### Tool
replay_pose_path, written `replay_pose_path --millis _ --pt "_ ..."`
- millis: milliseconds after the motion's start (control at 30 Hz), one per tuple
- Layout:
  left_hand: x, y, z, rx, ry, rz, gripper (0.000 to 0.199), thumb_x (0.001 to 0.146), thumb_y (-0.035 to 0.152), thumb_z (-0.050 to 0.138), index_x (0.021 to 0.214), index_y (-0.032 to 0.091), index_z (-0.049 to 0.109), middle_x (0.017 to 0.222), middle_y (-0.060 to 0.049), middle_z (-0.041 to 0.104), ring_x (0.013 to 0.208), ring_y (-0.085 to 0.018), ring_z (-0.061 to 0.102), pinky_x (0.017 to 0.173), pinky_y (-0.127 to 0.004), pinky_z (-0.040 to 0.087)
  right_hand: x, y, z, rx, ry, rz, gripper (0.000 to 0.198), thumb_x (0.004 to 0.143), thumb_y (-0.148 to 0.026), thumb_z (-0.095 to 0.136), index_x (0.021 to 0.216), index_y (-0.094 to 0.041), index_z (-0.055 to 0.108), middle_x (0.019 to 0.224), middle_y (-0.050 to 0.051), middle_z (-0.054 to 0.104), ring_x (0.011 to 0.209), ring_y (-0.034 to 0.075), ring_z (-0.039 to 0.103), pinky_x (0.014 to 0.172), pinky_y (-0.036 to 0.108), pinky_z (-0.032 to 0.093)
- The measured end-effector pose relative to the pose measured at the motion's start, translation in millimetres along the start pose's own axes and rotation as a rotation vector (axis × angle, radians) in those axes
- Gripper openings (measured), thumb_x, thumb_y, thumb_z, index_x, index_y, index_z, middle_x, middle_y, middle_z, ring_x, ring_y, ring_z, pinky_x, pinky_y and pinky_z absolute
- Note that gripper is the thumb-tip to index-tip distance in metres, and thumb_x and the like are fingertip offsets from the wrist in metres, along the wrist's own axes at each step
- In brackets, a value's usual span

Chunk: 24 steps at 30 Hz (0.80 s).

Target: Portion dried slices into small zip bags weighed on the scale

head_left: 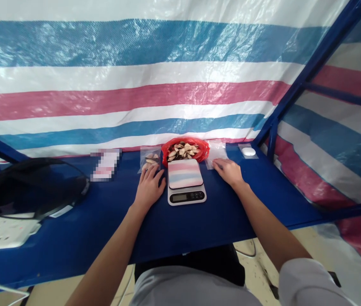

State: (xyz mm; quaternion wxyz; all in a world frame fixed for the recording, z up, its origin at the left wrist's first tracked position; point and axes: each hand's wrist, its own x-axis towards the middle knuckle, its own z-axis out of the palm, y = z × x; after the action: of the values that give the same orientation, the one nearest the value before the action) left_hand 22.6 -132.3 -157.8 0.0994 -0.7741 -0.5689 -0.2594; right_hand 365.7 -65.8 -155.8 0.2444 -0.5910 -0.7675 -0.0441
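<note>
On the blue worktop (218, 221) a small digital scale (186, 182) sits straight ahead, its pan bare. The left hand (149, 187) lies flat at 9 o'clock of the scale, fingers spread and its grip slack, fingertips touching a small clear bag (150, 158) that already has some pale pieces in it; it has hold of nothing. The right hand (229, 171) rests at 3 o'clock of the scale, palm down, fingers loosely extended onto a flat clear bag (216, 152) that looks empty; that grip is open too and closes on nothing. At 12 o'clock of the scale, just behind it, a red bag (199, 146) lies open, heaped with dried slices (183, 150). Judging by this layout, 1 small bag looks at least partly filled, nothing is being weighed now, and most of the heap is still in the red bag, so the work seems early. A white oval object (248, 151) lies at 2 o'clock near the blue frame post (272, 138). A black round object (32, 187) and a white power strip (2, 233) fill the 9 o'clock end. The striped tarp (136, 85) closes the far edge right behind the bags, so free room lies toward 6 o'clock, along the bare near edge.
</note>
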Motion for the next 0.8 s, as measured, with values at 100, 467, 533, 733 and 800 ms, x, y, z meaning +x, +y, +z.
replay_pose_path --millis 100,467,533,733,800 --pt "0 0 0 -0.006 -0.003 -0.003 0.038 0.098 0.030 0.047 0.123 0.015 0.071 0.142 -0.018 0.062 0.138 -0.033 0.053 0.122 -0.056 0.031 0 1 -1 0.008 0.003 0.042 0.030 0.100 -0.038 0.051 0.107 -0.029 0.079 0.113 0.002 0.079 0.100 0.021 0.074 0.080 0.027 0.055" --pt "1 -1 -4 -0.123 0.043 -0.050 0.033 0.097 0.031 0.049 0.119 0.020 0.071 0.138 -0.014 0.064 0.134 -0.031 0.056 0.122 -0.055 0.032 10 -1 -27 0.505 0.131 0.173 0.033 0.091 -0.046 0.058 0.096 -0.024 0.082 0.100 0.006 0.081 0.095 0.029 0.076 0.091 0.038 0.058" --pt "5 0 -7 -0.194 0.065 -0.075 0.032 0.096 0.032 0.050 0.118 0.021 0.071 0.135 -0.014 0.066 0.131 -0.030 0.058 0.120 -0.055 0.034 13 -5 -36 0.652 0.143 0.198 0.035 0.088 -0.050 0.062 0.094 -0.022 0.081 0.098 0.006 0.081 0.094 0.029 0.076 0.091 0.040 0.058" --pt "33 25 -27 -0.559 0.082 -0.136 0.033 0.096 0.037 0.054 0.116 0.019 0.072 0.125 -0.013 0.071 0.121 -0.028 0.064 0.110 -0.046 0.047 20 -36 -62 1.115 0.065 0.252 0.034 0.081 -0.052 0.074 0.092 -0.020 0.081 0.091 0.005 0.081 0.085 0.026 0.076 0.088 0.044 0.061" --pt "45 39 -32 -0.719 0.038 -0.178 0.035 0.094 0.039 0.056 0.117 0.018 0.071 0.121 -0.012 0.072 0.117 -0.028 0.066 0.107 -0.046 0.049 22 -51 -65 1.245 -0.016 0.232 0.031 0.079 -0.051 0.077 0.088 -0.022 0.082 0.091 0.004 0.081 0.086 0.026 0.076 0.087 0.043 0.061"
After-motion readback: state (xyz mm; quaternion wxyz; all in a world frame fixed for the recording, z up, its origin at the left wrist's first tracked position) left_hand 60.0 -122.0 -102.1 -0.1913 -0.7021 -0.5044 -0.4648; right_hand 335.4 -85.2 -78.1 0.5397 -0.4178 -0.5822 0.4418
